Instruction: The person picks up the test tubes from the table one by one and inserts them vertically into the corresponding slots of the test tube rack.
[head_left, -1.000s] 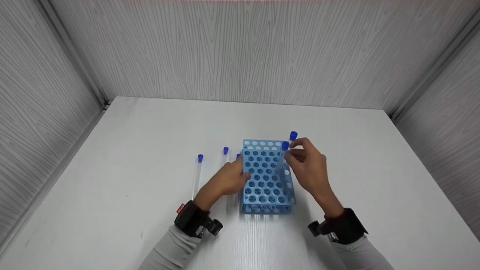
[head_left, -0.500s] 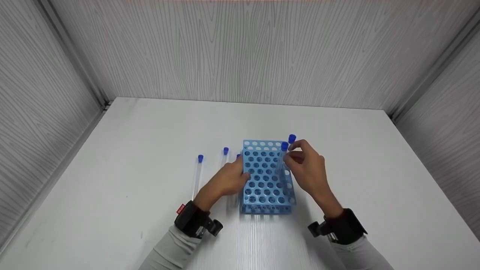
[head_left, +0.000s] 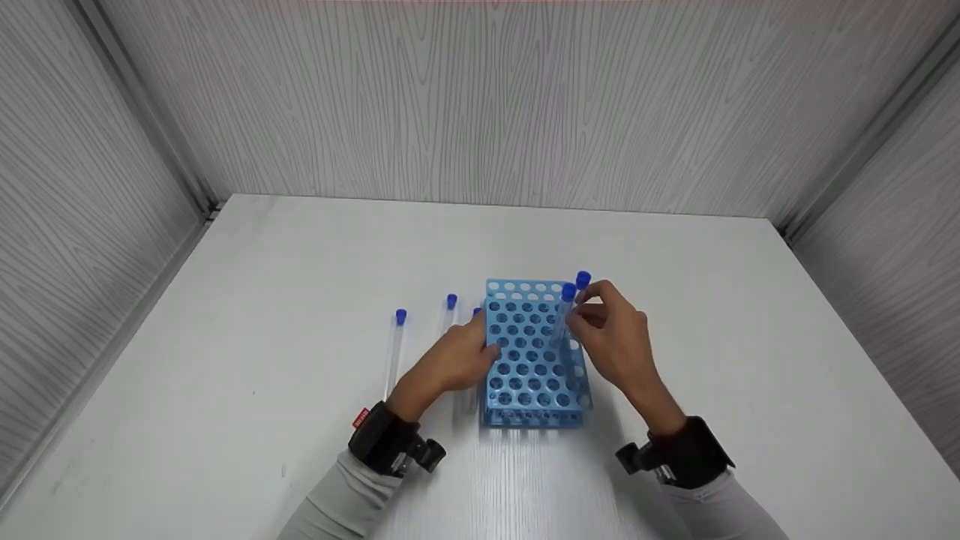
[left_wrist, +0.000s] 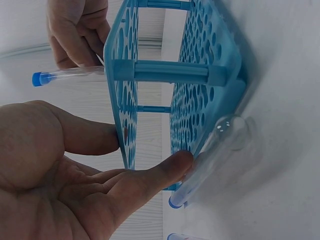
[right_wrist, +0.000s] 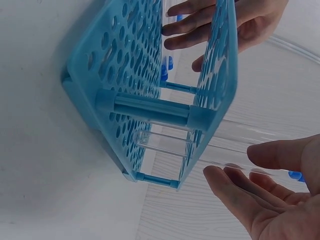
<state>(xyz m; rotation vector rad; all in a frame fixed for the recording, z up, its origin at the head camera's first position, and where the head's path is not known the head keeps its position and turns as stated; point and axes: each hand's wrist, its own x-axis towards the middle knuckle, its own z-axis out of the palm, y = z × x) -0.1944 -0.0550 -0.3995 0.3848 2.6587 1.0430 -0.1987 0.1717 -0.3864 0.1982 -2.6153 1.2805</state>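
Note:
A light blue test tube rack (head_left: 525, 406) stands on the table. My left hand (head_left: 454, 356) grips its left side, thumb on the upper plate and fingers against the lower part. My right hand (head_left: 619, 337) pinches a clear blue-capped test tube (head_left: 583, 280) above the rack's right side. Just left of it another capped tube (head_left: 568, 294) stands slightly tilted in a hole. Between the plates, the right wrist view shows a rounded tube end (right_wrist: 162, 143); which tube it belongs to I cannot tell.
Left of the rack lie capped tubes: one far left (head_left: 394, 349), one nearer (head_left: 451, 302), and one partly behind my left hand (head_left: 477, 310). The left wrist view shows a loose tube (left_wrist: 210, 160) close beside the rack's base. Grey wood-grain panels (head_left: 480, 97) surround the table.
The right hand has shifted slightly left, and the pinched tube's cap has come down a little and left, closer to the standing tube. My left hand and the rack have stayed put.

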